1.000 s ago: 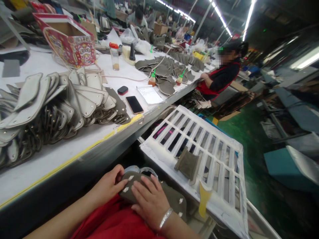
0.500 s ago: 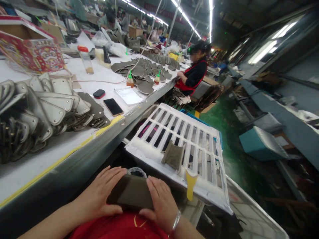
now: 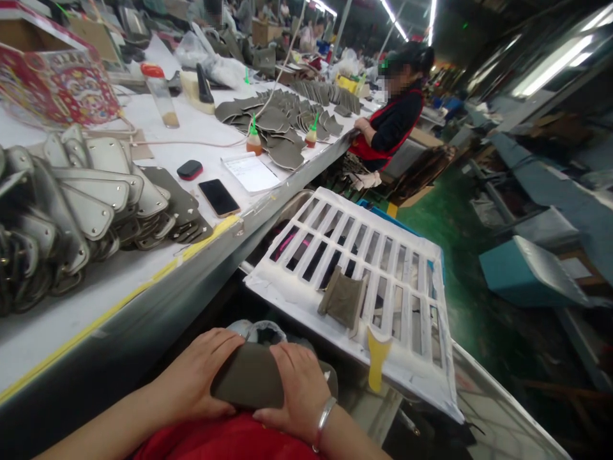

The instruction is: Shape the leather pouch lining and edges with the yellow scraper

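Observation:
Low in the head view, both my hands press a folded olive-grey leather piece [image 3: 249, 381] against my lap, over red cloth. My left hand [image 3: 194, 377] grips its left end with the thumb underneath and fingers curled on top. My right hand [image 3: 299, 391], with a silver bangle on the wrist, lies over its right end, fingers pressed together on the piece. A clear bag [image 3: 261, 329] shows just beyond my fingers.
A white slatted grid [image 3: 383, 268] to the right carries an olive leather piece [image 3: 343, 299] and a yellow scraper [image 3: 377, 363]. The long white table [image 3: 119, 281] holds stacked grey pieces [image 3: 76, 204], a phone [image 3: 219, 197], a notepad, glue bottles. Another person in red and black sits further along.
One second ago the piece lay flat with white marks showing under my hands; now it is folded over, plain side up. My view has shifted a little.

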`<state>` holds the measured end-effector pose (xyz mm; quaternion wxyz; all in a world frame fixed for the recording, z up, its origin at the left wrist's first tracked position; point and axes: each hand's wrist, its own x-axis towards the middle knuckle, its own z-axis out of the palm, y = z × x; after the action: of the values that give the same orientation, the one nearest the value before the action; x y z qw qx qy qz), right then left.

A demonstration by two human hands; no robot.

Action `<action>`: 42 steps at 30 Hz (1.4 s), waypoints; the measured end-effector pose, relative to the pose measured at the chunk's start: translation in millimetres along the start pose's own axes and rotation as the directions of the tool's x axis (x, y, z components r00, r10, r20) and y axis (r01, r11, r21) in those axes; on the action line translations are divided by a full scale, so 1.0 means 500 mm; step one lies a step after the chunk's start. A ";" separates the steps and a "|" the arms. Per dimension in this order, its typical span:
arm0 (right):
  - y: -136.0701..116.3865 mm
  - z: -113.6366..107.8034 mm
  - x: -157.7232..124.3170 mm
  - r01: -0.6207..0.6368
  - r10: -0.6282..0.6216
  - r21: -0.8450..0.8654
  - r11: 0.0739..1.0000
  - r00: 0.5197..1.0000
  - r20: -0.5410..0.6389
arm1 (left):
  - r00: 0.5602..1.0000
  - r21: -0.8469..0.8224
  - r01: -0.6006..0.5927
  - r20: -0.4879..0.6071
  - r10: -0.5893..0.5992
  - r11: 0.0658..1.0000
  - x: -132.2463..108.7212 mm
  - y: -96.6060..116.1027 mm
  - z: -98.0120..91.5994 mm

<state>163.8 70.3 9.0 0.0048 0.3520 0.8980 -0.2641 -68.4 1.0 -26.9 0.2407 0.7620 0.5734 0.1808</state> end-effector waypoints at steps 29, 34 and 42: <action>0.056 -0.048 -0.175 -0.503 0.573 0.337 0.796 0.806 -0.149 | 0.930 0.357 -0.234 -0.189 0.315 0.904 -0.017 0.018 0.016; 0.059 -0.041 -0.175 -0.468 0.598 0.476 0.744 0.785 -0.163 | 0.933 0.326 -0.269 -0.146 0.330 0.906 0.017 0.034 0.050; 0.037 -0.052 -0.120 -0.293 0.302 0.077 0.953 0.911 -0.281 | 0.955 0.331 -0.244 -0.081 0.285 0.912 0.019 0.024 0.025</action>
<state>225.4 56.2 34.5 -0.0923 0.5194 0.8204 -0.2206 -49.7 5.3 -30.3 0.0513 0.8482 0.5005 0.1657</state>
